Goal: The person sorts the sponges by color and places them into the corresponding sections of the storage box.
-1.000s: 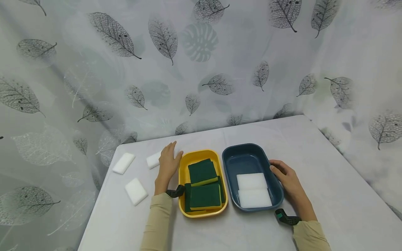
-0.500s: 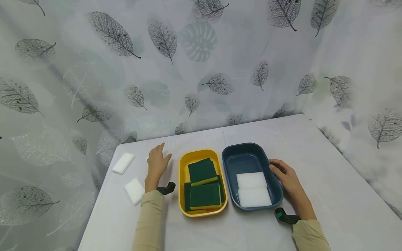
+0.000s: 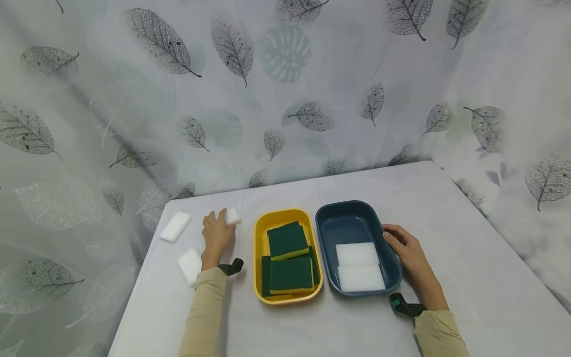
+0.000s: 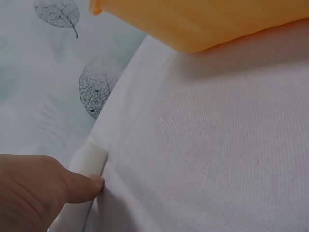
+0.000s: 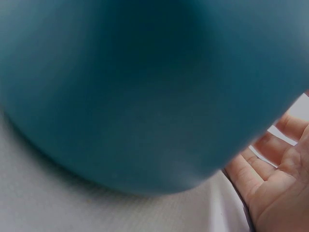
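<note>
My left hand (image 3: 216,235) is at the white sponge (image 3: 233,216) behind and left of the yellow tray (image 3: 257,248). Its fingers bend down over the sponge, and the left wrist view shows the thumb (image 4: 84,187) pressed against its side. My right hand (image 3: 408,250) holds the right side of the blue tray (image 3: 323,238), thumb at the rim. In the right wrist view, fingers (image 5: 246,174) lie against the outer wall. Two white sponges (image 3: 360,265) lie in the tray's near half. Several green-and-yellow scouring sponges (image 3: 292,273) are in the yellow tray.
Two more white sponges lie on the left of the white-covered table (image 3: 348,327), one farther back (image 3: 176,227) and one nearer (image 3: 189,267), close to the left wrist. The leaf-print curtain (image 3: 285,124) hangs behind the table and along its sides.
My left hand has moved left, away from the yellow tray, and down onto the white sponge, which now shows farther back and to the right. The right hand stays at the blue tray.
</note>
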`<state>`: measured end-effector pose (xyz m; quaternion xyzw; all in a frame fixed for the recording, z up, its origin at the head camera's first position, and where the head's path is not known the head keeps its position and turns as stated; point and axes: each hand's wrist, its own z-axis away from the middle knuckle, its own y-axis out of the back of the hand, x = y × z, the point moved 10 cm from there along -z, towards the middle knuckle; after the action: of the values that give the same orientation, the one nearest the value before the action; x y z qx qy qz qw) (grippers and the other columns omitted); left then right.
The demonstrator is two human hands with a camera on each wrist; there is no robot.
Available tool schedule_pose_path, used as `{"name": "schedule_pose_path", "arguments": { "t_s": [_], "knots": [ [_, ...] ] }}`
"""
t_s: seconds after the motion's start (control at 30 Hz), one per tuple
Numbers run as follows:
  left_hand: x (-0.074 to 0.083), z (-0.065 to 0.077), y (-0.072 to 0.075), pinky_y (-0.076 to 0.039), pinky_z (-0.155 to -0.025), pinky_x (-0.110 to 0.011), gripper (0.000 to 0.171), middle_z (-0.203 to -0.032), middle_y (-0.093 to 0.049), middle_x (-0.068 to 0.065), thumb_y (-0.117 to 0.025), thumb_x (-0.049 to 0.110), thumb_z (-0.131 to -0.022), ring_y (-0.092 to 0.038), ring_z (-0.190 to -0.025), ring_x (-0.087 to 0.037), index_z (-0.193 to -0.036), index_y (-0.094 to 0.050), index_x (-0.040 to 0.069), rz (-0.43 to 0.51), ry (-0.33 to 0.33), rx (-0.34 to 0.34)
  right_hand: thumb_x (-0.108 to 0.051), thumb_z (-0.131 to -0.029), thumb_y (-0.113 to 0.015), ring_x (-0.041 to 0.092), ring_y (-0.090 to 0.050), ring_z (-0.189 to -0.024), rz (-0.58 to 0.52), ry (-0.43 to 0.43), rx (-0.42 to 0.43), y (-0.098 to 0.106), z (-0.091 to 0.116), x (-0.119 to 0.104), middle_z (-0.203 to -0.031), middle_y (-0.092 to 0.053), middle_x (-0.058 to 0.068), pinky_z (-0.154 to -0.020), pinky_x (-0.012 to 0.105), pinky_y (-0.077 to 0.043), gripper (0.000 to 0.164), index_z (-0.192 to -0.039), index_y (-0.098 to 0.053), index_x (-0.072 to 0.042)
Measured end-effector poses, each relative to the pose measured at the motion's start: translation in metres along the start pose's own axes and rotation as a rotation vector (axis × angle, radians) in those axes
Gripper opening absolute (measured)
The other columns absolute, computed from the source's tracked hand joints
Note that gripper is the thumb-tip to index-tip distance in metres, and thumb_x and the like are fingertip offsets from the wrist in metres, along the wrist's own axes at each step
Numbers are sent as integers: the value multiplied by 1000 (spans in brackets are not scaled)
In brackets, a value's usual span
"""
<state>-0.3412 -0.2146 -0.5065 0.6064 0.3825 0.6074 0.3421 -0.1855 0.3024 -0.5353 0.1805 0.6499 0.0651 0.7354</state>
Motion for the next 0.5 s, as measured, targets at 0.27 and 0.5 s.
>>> {"name": "schedule_pose_path", "arguments": {
  "t_s": [0.27, 0.5],
  "knots": [
    [-9, 1, 1, -24, -115, -74, 65, -159, -29, -37, -62, 20, -99, -23, -149, -56, -156, -38, 0, 42, 21, 20, -44, -109, -51, -12, -49, -111, 0, 2, -2, -1, 0, -3, -150, -55, 19, -91, 8, -44, 57, -151, -50, -6],
    [-8, 3, 2, -27, -113, -74, 61, -155, -35, -34, -54, 12, -97, -28, -145, -56, -155, -39, -1, 22, 2, 31, -42, -109, -51, -14, -48, -110, 7, 10, -1, -1, 0, -4, -150, -55, 20, -90, 7, -44, 55, -150, -51, -5]
  ]
}}
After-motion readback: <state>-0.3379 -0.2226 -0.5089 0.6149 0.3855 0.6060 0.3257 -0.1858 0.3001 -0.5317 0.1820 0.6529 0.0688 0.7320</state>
